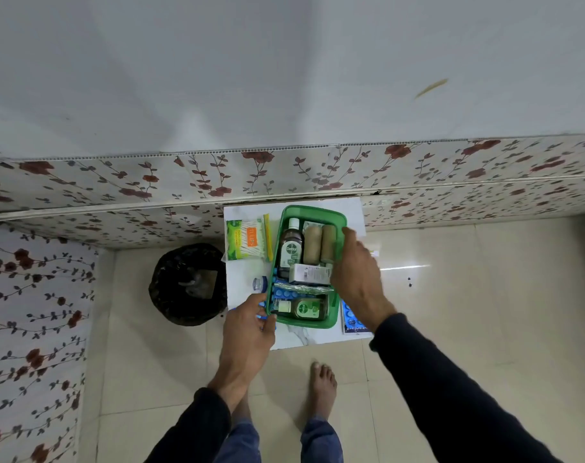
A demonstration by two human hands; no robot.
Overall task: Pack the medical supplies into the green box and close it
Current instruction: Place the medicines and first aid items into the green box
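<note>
**Green box nearly packed, lid not yet on**

White marble-look table [351, 208] set against the floral wall panel. Black-lined bin [187, 284] on the floor just left of it.

Green box [331, 324] sits mid-table, open, translucent walls, rounded corners. No lid visible. Inside, largest first: upright-lying Dettol bottle [290, 248] at far left, two tan bandage rolls [319, 243] beside it, white carton [309, 274] below those, blue blister strips [294, 290] across the middle, small Dettol bottle [301, 309] lying at the near end.

Outside the box: cotton-bud pack [246, 240] far left, small blue-capped jar [260, 284] touching the left wall, blue blister card [351, 317] at right under the forearm.

Right hand [358, 275] hovers over the right rim, fingers loosely curled; cannot tell whether it holds anything. Left hand [251, 324] pinches something blue at the near-left corner, against the rim.

Judgement: lay flat items on top so nothing sits above the rim.
</note>
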